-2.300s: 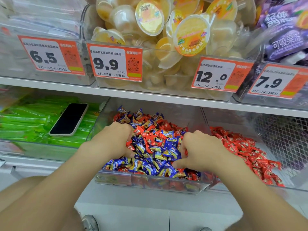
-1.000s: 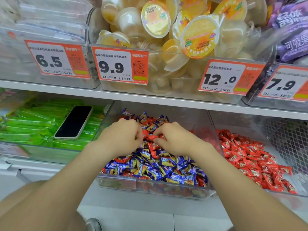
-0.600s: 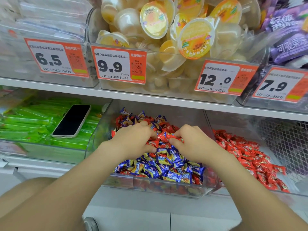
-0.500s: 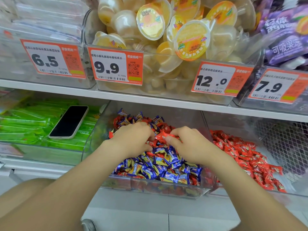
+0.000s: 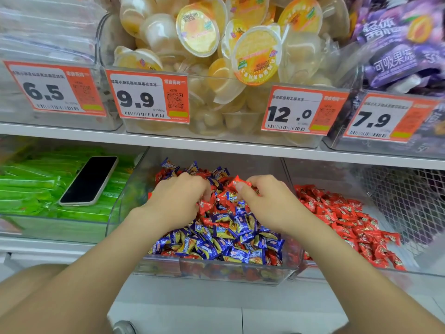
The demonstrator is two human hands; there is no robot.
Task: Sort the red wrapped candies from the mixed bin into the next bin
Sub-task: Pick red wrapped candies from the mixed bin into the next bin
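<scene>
The mixed bin (image 5: 216,272) and the next bin (image 5: 419,263) to its right are found where they were two seconds ago, and the heap of red wrapped candies (image 5: 349,220) already lying in the next bin has not visibly been added to. What has changed is the placing of the hands: they were spread well apart over the front half of the pile, and they have since been brought close together over its back centre, where red wrappers are thickest among the blue wrapped candies (image 5: 224,247). The left hand (image 5: 178,201) is seen with its fingers curled down into the pile; whether anything is held in it cannot be told. The right hand (image 5: 267,203) is mostly closed, and one red candy (image 5: 239,183) is pinched between its thumb and forefinger and lifted just clear of the heap. That candy has been singled out but not yet carried over, so the present step is judged half done: it remains to be moved right, over the dividing wall, and dropped. Plenty of red is still mixed in, so the sorting is judged far from finished.
</scene>
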